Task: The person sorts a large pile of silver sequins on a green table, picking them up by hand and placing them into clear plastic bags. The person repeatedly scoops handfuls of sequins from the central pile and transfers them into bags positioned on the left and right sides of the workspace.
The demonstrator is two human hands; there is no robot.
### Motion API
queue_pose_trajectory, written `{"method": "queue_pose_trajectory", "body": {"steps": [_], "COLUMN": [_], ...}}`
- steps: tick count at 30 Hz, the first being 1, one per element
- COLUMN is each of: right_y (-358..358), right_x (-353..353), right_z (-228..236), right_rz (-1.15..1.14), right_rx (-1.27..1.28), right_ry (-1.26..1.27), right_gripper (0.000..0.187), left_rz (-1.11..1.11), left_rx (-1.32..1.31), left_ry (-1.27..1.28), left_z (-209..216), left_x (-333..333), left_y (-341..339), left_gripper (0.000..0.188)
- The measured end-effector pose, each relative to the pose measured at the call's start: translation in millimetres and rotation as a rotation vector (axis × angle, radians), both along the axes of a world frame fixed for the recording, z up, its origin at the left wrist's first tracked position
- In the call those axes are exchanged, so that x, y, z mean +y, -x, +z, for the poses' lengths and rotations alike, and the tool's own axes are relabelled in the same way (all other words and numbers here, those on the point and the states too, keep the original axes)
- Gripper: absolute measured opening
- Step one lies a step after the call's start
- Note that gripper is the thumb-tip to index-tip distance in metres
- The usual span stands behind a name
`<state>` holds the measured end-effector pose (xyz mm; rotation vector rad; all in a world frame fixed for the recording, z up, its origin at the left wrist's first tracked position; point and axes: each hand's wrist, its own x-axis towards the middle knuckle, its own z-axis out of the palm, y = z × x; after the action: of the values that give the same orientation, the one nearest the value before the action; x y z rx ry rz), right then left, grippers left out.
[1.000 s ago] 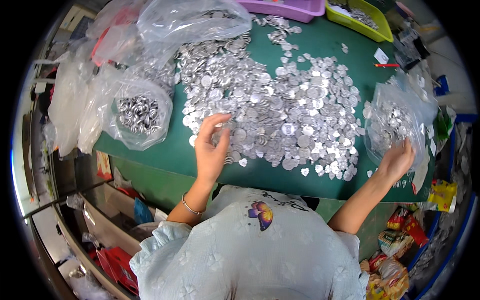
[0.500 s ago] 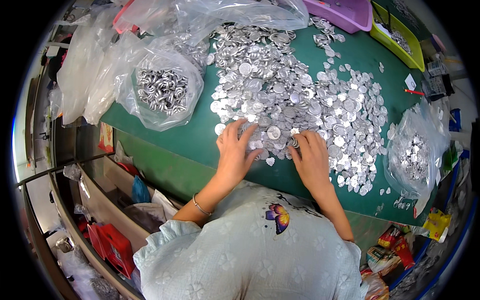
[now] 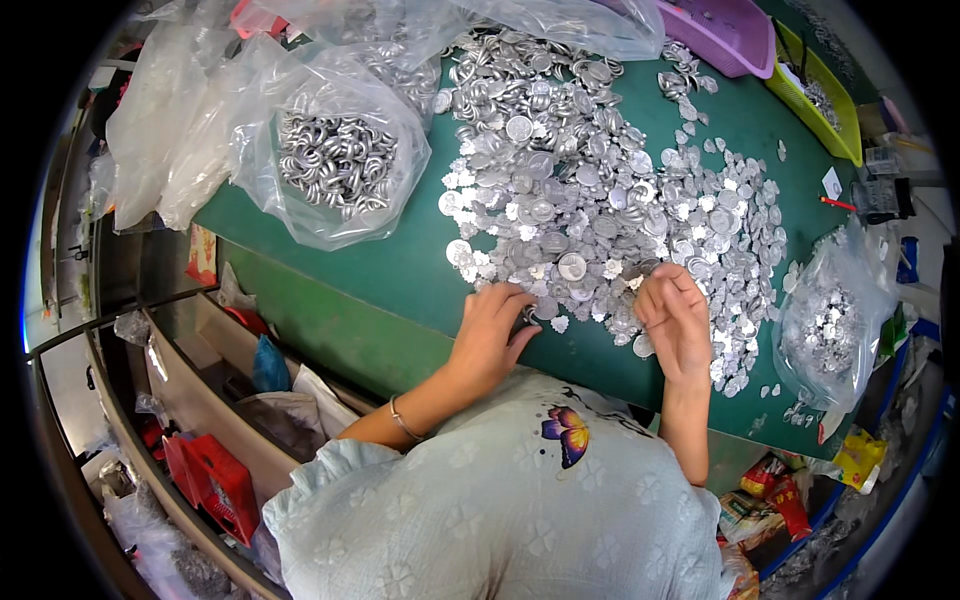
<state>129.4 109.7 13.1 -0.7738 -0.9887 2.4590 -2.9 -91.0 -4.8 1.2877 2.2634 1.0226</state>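
Note:
A broad heap of small silver metal pieces, many of them round discs and some flower-shaped, is spread over the green table. At its near edge my left hand is closed around a small curved silver piece, partly hidden by the fingers. My right hand is turned palm inward at the right side of the heap, its fingers curled. A small dark silver piece shows at its fingertips, its shape not clear. Beside that hand lies a round disc.
At left, an open clear bag holds curved silver pieces; another bag of small silver pieces stands at right. A purple basket and a green basket sit at the far right. Below left is an open drawer.
My hands have moved apart: the left drew back toward the table's near edge, and the right shifted right and turned its palm inward. The whole view has shifted slightly.

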Motion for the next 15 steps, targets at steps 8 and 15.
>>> {"method": "queue_pose_trajectory", "body": {"steps": [8, 15], "right_y": [45.6, 60.2], "right_x": [22.1, 31.7], "right_z": [2.9, -5.8], "right_rz": [0.01, 0.052], "right_rx": [-0.731, -0.692], "right_ry": [-1.663, -1.645], "right_gripper": [0.023, 0.019], "left_rz": [0.073, 0.27], "left_rx": [-0.862, -1.876], "left_ry": [-0.445, -0.381], "left_z": [3.1, 19.6], "left_x": [13.3, 43.9], "left_y": [8.6, 28.8], "left_gripper": [0.016, 0.015]}}
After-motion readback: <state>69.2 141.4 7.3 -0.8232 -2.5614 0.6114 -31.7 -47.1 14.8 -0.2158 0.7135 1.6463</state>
